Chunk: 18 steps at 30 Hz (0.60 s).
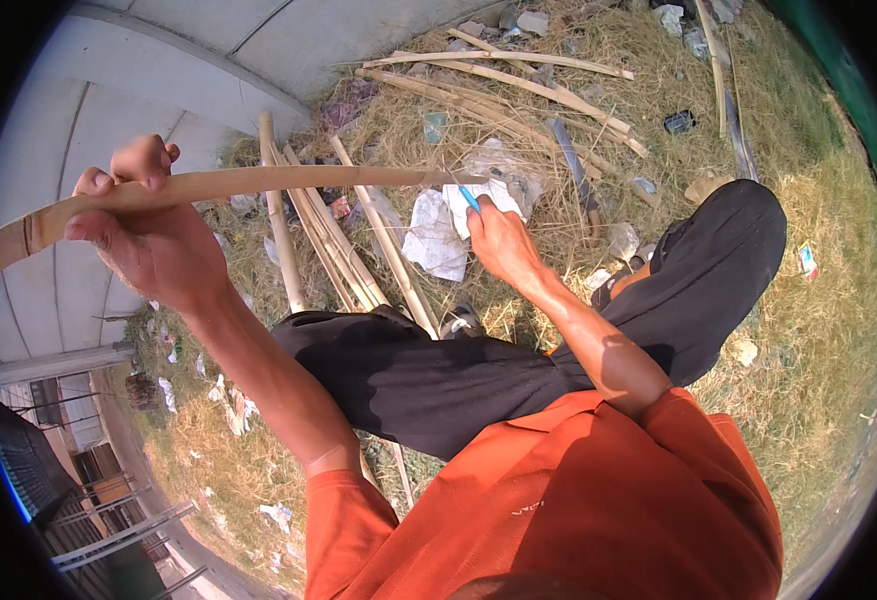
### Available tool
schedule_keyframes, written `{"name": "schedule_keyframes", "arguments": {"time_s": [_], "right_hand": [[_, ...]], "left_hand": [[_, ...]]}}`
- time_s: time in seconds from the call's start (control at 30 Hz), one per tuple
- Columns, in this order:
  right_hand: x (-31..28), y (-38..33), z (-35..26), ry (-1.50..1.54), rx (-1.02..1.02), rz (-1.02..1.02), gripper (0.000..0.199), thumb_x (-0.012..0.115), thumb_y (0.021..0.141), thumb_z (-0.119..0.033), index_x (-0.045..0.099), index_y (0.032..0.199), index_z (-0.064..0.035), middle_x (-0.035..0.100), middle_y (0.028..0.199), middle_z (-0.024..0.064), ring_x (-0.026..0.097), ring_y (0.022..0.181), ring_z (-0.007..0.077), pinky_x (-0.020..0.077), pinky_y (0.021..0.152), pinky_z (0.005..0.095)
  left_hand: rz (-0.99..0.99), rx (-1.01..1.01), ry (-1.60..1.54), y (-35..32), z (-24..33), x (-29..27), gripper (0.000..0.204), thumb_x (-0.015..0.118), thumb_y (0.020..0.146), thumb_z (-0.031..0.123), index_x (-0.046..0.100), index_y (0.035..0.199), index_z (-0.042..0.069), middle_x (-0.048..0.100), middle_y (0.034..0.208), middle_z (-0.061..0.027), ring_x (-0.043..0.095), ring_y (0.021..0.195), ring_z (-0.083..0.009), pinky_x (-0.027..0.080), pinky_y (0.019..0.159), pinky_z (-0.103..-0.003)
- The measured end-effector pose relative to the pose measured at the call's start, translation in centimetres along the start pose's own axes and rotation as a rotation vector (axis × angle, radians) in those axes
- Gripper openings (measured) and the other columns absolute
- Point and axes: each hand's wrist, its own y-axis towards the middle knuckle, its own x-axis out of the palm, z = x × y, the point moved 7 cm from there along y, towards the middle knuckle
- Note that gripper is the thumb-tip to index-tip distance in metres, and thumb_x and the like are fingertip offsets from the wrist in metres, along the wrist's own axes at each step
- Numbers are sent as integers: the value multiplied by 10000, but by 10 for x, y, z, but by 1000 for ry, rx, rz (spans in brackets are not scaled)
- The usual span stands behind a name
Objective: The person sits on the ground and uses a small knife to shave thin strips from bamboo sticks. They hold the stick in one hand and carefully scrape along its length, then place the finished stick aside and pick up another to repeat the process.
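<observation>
My left hand (143,225) is raised and grips a long, curved bamboo strip (258,183) near its left part; the strip arcs from the left rim toward the centre. My right hand (498,240) is at the strip's far end, closed on a thin blue-handled tool (469,198) whose tip meets the strip. I sit with legs in black trousers (478,375) stretched over dry grass, wearing an orange shirt (578,500).
Several split bamboo strips (343,245) lie on the ground beside my legs, and more bamboo pieces (518,85) lie further off. Crumpled white paper (433,240) and litter dot the dry grass. A concrete slab (138,80) borders the left; metal railings (108,520) stand lower left.
</observation>
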Motion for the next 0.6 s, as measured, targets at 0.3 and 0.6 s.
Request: {"name": "schedule_keyframes", "arguments": {"time_s": [0.3,0.6], "right_hand": [[-8,-3,-38,-8,-13,-23,311,454,925,-210,589,929,71,624,784,316,618,783,497,493,722,538],[3,-4,-10,-27,-10,18,291,451,911,-191,573,953,70,606,734,329,615,737,490,479,673,544]], "left_hand": [[-49,-19,-137,0,2,5,460,363,921,607,466,931,159,497,667,-18,396,751,-177,320,733,-353],[-183,-15,-211,-2,4,16,440,365,912,619,525,918,209,427,606,9,283,650,-158,219,641,-315]]}}
